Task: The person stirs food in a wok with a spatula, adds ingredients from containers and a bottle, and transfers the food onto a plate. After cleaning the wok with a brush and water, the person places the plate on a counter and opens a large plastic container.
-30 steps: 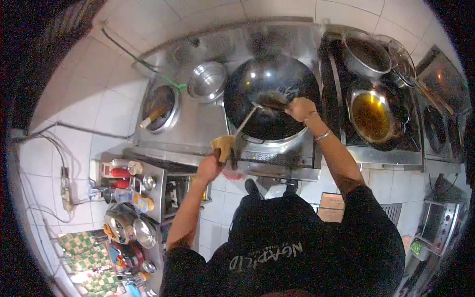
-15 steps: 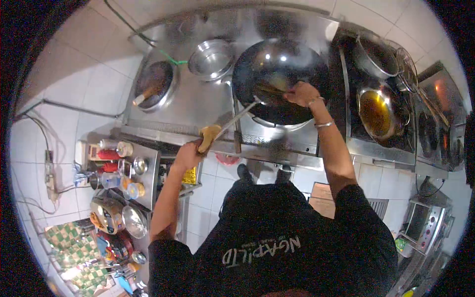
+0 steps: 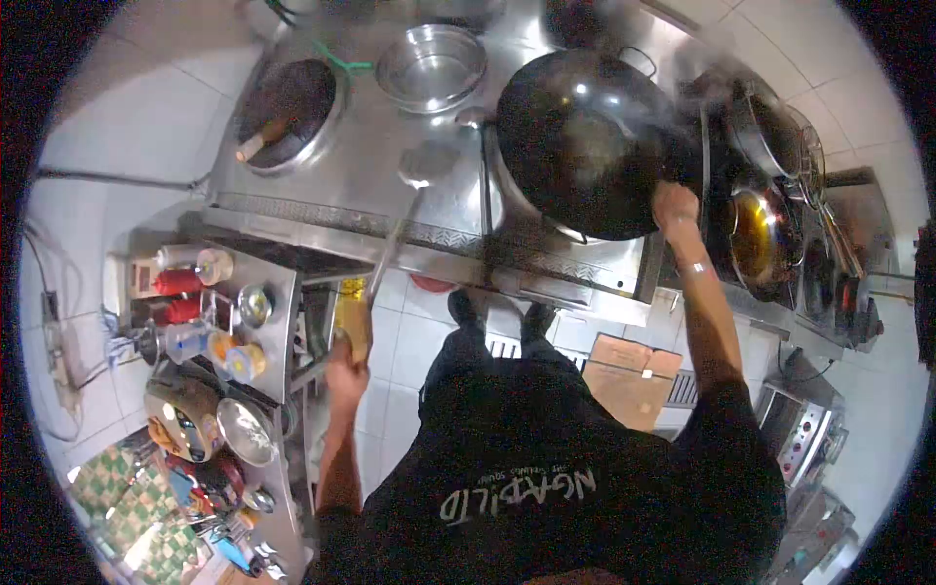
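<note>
My left hand [image 3: 346,370] is closed around the tan grip of a long-handled wok spatula [image 3: 392,249]. Its blurred broad head [image 3: 427,168] is over the steel cooktop, left of the large black wok [image 3: 575,146]. The wok sits tilted on its burner, with a dull patch at its bottom. My right hand [image 3: 677,207] is a closed fist at the wok's right rim. A dark blur above it hides what it grips. A ladle [image 3: 471,118] lies on the cooktop between the wok and a steel bowl [image 3: 431,73].
A dark pan [image 3: 288,112] with a pale-ended handle is at far left. To the right stand a pan of amber oil [image 3: 759,232], a pot [image 3: 768,127] and a wire strainer [image 3: 811,151]. Sauce bottles [image 3: 178,283] crowd the left shelf. Cardboard [image 3: 624,385] lies on the floor.
The spatula came out of the wok, as my left hand drew back toward me. My right hand, earlier holding a bristled brush inside the wok, moved right to the rim. The wok appears more tilted.
</note>
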{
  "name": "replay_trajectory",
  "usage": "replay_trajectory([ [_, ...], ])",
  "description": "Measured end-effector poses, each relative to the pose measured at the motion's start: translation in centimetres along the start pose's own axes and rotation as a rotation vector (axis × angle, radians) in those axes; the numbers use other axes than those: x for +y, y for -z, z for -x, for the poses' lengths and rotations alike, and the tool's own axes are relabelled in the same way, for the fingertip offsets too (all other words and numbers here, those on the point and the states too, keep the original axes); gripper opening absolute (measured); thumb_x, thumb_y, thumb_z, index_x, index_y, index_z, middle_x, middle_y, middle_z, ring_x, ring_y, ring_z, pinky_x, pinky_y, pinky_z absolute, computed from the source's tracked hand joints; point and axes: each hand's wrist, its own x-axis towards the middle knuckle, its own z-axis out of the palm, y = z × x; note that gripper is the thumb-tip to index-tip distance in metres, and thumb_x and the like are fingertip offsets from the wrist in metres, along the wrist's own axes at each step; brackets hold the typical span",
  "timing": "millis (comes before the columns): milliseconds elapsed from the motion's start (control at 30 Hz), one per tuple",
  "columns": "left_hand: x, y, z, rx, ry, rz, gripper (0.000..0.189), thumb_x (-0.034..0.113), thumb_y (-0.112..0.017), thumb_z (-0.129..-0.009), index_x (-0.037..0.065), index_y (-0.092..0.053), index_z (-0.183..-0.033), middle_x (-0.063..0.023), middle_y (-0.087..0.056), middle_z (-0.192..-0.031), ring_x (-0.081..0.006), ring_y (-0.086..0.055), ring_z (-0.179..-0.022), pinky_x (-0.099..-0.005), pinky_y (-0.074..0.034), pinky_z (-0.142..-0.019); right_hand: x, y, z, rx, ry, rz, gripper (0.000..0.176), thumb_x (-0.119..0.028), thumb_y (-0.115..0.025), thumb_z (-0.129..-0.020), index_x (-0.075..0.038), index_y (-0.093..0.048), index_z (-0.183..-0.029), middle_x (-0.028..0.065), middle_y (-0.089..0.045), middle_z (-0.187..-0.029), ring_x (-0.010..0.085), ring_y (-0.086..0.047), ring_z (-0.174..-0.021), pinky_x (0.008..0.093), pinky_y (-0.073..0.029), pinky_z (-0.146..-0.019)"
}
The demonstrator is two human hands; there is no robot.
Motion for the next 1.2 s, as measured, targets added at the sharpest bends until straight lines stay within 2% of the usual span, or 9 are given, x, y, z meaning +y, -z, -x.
replay_trajectory([
  [200, -1.3, -10.6, -9.9, -0.027, 0.259, -0.056, 0.043, 0.016, -0.054, -0.078, 0.000, -0.047, -0.117, -0.0223, -0.058, -0.092, -0.0392, -0.057, -0.080, -0.0448, -0.047, -0.065, -9.9, 0.1, -5.8, 0.135, 0.061, -0.360, 0.028, -0.029, -0.052, -0.081, -0.003, -0.061, -0.090, 0.0186, -0.063, -0.091, 0.0359, -0.060, -0.087, 0.0417, -0.050, -0.075],
  [267, -1.4, -10.6, -13.3, -0.077, 0.285, -0.080, 0.043, 0.020, -0.054, -0.080, 0.000, -0.047, -0.117, -0.0214, -0.057, -0.093, -0.0389, -0.057, -0.080, -0.0446, -0.047, -0.065, -10.9, 4.0, 0.1, 0.158, 0.472, -0.411, 0.028, -0.026, -0.051, -0.079, -0.001, -0.060, -0.091, 0.0203, -0.062, -0.089, 0.0384, -0.059, -0.087, 0.0435, -0.049, -0.075],
  [367, -1.4, -10.5, -15.8, -0.023, 0.189, -0.125, 0.046, 0.029, -0.056, -0.079, 0.001, -0.048, -0.115, -0.0187, -0.057, -0.092, -0.0384, -0.057, -0.080, -0.0442, -0.048, -0.066, -6.1, 2.1, 1.6, -0.186, 0.306, -0.023, 0.029, -0.025, -0.051, -0.079, -0.002, -0.060, -0.094, 0.0199, -0.062, -0.092, 0.0346, -0.061, -0.086, 0.0425, -0.049, -0.074],
  [533, -1.1, -15.9, -13.3, 0.257, 0.069, -0.384, 0.053, 0.029, -0.056, -0.077, 0.003, -0.044, -0.122, -0.0181, -0.052, -0.103, -0.0345, -0.054, -0.089, -0.0470, -0.046, -0.071, -2.8, -7.7, -6.6, 0.334, 0.357, -0.111, 0.020, -0.023, -0.053, -0.073, -0.011, -0.066, -0.082, 0.0142, -0.064, -0.090, 0.0288, -0.063, -0.085, 0.0380, -0.051, -0.068],
  [633, 7.9, -18.4, -13.1, 0.393, -0.136, -0.243, 0.057, 0.022, -0.055, -0.077, -0.001, -0.036, -0.126, -0.0205, -0.049, -0.113, -0.0352, -0.053, -0.093, -0.0459, -0.047, -0.075, -11.2, 0.0, -5.6, 0.001, 0.328, -0.023, 0.031, -0.029, -0.049, -0.082, -0.003, -0.063, -0.091, 0.0216, -0.062, -0.088, 0.0336, -0.062, -0.084, 0.0424, -0.051, -0.067],
  [700, 12.8, -19.9, -13.5, -0.137, 0.219, 0.029, 0.051, 0.020, -0.054, -0.078, -0.003, -0.038, -0.121, -0.0215, -0.048, -0.115, -0.0364, -0.052, -0.098, -0.0441, -0.047, -0.077, -11.9, 1.4, -1.8, -0.082, 0.361, -0.125, 0.033, -0.032, -0.049, -0.082, -0.003, -0.063, -0.091, 0.0222, -0.062, -0.089, 0.0341, -0.061, -0.086, 0.0436, -0.050, -0.070],
  [867, 14.4, -23.9, -14.1, 0.113, -0.024, -0.114, 0.040, 0.017, -0.054, -0.078, -0.001, -0.042, -0.112, -0.0205, -0.051, -0.104, -0.0353, -0.055, -0.090, -0.0421, -0.049, -0.067, -2.7, 2.2, 4.0, -0.156, 0.326, 0.084, 0.029, -0.029, -0.053, -0.078, -0.003, -0.065, -0.085, 0.0145, -0.064, -0.092, 0.0316, -0.060, -0.090, 0.0389, -0.049, -0.077],
  [1133, 11.1, -11.2, -13.6, -0.070, 0.538, -0.018, 0.040, 0.033, -0.053, -0.082, 0.000, -0.053, -0.104, -0.0195, -0.060, -0.097, -0.0379, -0.059, -0.080, -0.0427, -0.047, -0.065, -7.7, -1.4, -8.4, 0.284, 0.089, -0.310, 0.024, -0.020, -0.046, -0.081, -0.004, -0.063, -0.081, 0.0198, -0.063, -0.086, 0.0343, -0.063, -0.079, 0.0426, -0.051, -0.070],
  [1200, 7.1, -11.4, -9.8, -0.118, 0.578, 0.139, 0.044, 0.038, -0.052, -0.083, 0.000, -0.053, -0.107, -0.0224, -0.058, -0.102, -0.0336, -0.059, -0.089, -0.0407, -0.047, -0.072, -10.2, -4.1, -9.9, 0.356, 0.533, -0.132, 0.024, -0.021, -0.046, -0.083, -0.004, -0.063, -0.082, 0.0200, -0.063, -0.084, 0.0340, -0.063, -0.076, 0.0437, -0.051, -0.068],
])
